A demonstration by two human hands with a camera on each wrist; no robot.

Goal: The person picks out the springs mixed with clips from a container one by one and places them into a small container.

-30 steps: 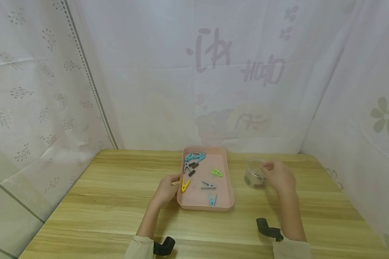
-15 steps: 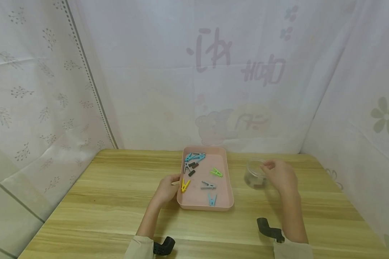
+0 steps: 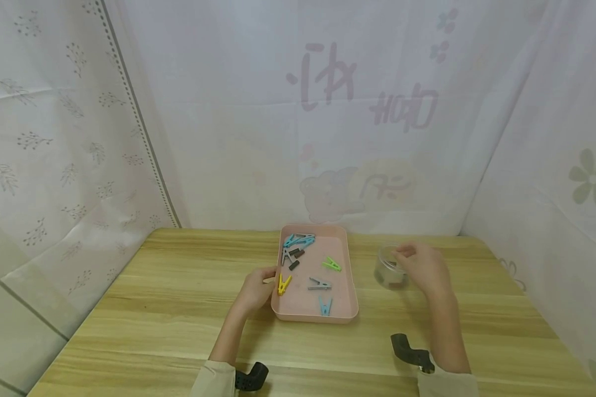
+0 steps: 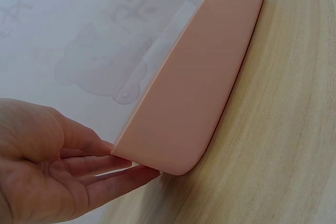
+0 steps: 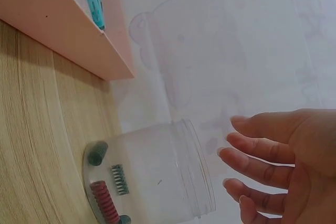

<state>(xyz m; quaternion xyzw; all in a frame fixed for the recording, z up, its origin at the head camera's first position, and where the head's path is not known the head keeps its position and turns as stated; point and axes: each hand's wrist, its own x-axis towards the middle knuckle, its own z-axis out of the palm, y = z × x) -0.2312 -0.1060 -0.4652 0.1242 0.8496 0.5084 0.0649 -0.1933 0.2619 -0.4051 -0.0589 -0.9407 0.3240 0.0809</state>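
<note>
Pale printed cloth (image 3: 248,110) hangs behind and on both sides of a wood-grain table (image 3: 174,309). At the middle of the table lies a pink tray (image 3: 313,318), with a clear jar (image 3: 384,275) upright to its right.

Only the head view shows the tray's layout: teal clips (image 3: 305,241) and grey ones bunched at the far left, short dark springs (image 3: 294,266) below them, a yellow clip (image 3: 281,289) by the left wall, a green clip (image 3: 332,264) to the right, and a grey clip (image 3: 319,284) and light blue clip (image 3: 325,310) nearer the person.

From the left wrist, the left hand (image 4: 47,166) has its fingers extended, tips touching the tray's outer side; the thumb tip meets the rim, though I cannot tell whether it presses there.

Overhead, the right hand (image 3: 424,270) looks almost pinched above the jar's mouth. Its own wrist view corrects that: the fingers are loosely bent and spread, holding nothing, just beyond the rim. That view also reveals the jar's contents: a red spring (image 5: 105,202) and dark green springs (image 5: 97,153) at the base, plus a small coil (image 5: 119,179) higher up; whether it touches anything is unclear.
</note>
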